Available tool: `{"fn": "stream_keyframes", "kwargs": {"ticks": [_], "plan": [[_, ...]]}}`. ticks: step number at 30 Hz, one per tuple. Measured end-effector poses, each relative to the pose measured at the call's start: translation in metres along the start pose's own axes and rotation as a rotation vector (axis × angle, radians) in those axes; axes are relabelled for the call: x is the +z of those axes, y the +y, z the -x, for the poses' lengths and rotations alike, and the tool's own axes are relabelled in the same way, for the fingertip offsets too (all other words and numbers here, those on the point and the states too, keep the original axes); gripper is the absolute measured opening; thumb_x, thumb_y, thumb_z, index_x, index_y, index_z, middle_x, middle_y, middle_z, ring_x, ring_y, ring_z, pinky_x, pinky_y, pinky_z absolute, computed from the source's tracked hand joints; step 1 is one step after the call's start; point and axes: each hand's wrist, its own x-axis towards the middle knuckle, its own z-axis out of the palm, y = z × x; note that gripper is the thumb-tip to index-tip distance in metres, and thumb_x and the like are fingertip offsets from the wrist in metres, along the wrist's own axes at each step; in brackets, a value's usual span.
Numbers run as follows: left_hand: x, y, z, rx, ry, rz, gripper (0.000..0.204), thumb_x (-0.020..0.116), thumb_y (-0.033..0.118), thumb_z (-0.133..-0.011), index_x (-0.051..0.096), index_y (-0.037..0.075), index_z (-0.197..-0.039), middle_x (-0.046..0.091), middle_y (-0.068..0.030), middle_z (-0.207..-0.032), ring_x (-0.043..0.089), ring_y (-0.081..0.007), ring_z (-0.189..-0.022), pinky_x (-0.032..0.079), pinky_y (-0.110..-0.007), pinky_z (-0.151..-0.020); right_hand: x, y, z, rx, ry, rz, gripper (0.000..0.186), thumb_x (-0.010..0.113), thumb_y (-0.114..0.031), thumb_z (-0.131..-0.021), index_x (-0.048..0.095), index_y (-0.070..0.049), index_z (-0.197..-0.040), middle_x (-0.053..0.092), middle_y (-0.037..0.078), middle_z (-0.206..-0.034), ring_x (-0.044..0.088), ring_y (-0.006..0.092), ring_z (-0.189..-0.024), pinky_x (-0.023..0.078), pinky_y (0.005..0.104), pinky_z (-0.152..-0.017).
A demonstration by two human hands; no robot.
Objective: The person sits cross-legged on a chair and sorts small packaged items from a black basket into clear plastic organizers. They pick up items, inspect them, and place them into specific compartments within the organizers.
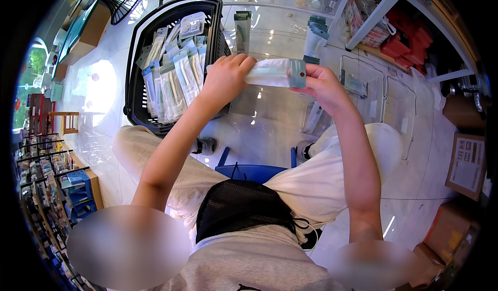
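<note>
Both of my hands hold one long, flat packet (271,73) sideways in front of me, with a transparent body and a grey-green header end. My left hand (227,78) is closed round its left end, beside the basket rim. At the header end, my right hand (324,86) pinches the packet between thumb and fingers. What is inside the packet is too blurred to name. To the left stands a black plastic basket (136,47), piled with similar slim packets (176,73). Beyond my hands, a packet with a dark header (242,32) lies on the floor.
More packets (315,38) lie in a stack ahead on the right. Transparent plastic boxes (373,102) sit on the floor at right, near a metal shelf frame (376,16) with red packages (407,42). A blue stool (254,173) is under me. Cardboard boxes (467,164) stand far right.
</note>
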Motion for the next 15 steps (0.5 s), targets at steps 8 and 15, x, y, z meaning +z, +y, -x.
{"fn": "stream_keyframes", "kwargs": {"ticks": [8,15], "plan": [[0.001,0.008,0.015,-0.045,-0.090,0.057,0.041,0.064,0.005,-0.057,0.050,0.004,-0.095,0.055,-0.0090,-0.086,0.055,-0.0281,-0.082,0.044,-0.034,-0.072,0.006,-0.001,-0.001,-0.071,0.023,0.249,0.023,0.066,-0.018,-0.076,0.065,0.000,-0.090,0.062,0.000,-0.079,0.053,0.0037,-0.072,0.041,0.0187,-0.066],[0.001,0.019,0.022,-0.159,-0.139,0.330,0.029,0.063,0.017,-0.074,0.048,0.002,-0.095,0.055,-0.0154,-0.084,0.054,-0.0303,-0.077,0.043,-0.036,-0.068,0.008,0.001,-0.003,-0.079,-0.011,0.273,0.020,0.066,-0.014,-0.075,0.067,0.002,-0.088,0.063,0.000,-0.077,0.052,0.0032,-0.071,0.042,0.0204,-0.067]]}}
